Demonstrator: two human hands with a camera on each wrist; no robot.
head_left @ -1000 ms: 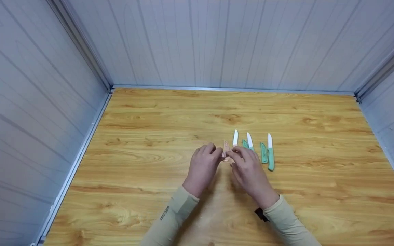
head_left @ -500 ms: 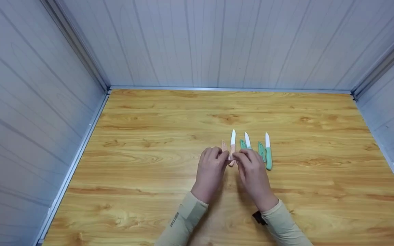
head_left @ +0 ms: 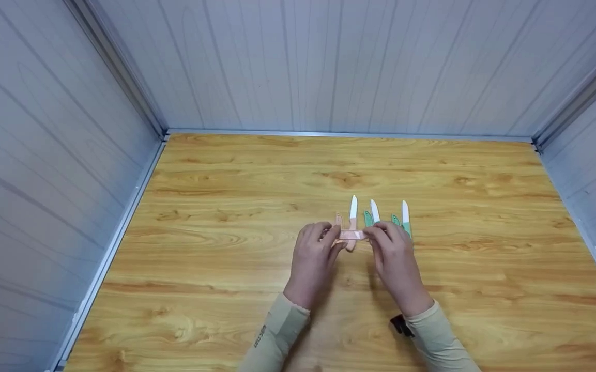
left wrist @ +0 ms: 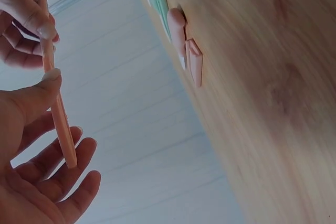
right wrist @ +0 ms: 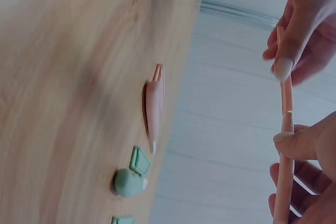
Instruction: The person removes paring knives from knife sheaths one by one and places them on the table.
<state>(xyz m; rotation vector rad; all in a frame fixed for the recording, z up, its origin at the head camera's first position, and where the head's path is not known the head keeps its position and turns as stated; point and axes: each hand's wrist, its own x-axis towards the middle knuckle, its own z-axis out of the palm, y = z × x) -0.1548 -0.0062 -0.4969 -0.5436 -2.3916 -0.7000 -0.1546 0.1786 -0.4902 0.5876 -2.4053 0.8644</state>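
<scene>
My left hand (head_left: 310,261) and right hand (head_left: 393,258) hold a pink knife with its pink sheath crosswise above the table. In the right wrist view, my left thumb and fingers pinch the sheath (right wrist: 286,97), while my right hand grips the handle (right wrist: 284,184). The two parts meet end to end at a thin seam, and no blade shows between them. Behind the hands in the head view lie a second pink knife (head_left: 353,211) with a white blade, and a loose pink sheath (head_left: 338,219) on its left.
Two green-handled knives with white blades, a nearer one (head_left: 375,211) and a farther one (head_left: 406,213), lie to the right. Green sheaths (head_left: 368,218) (head_left: 395,219) lie beside them. Pale panel walls (head_left: 308,67) enclose the wooden table (head_left: 199,232).
Both hands first shifted right together. Since then the right hand has moved farther right and the left slightly back left, so more of the held pink knife and sheath shows between them.
</scene>
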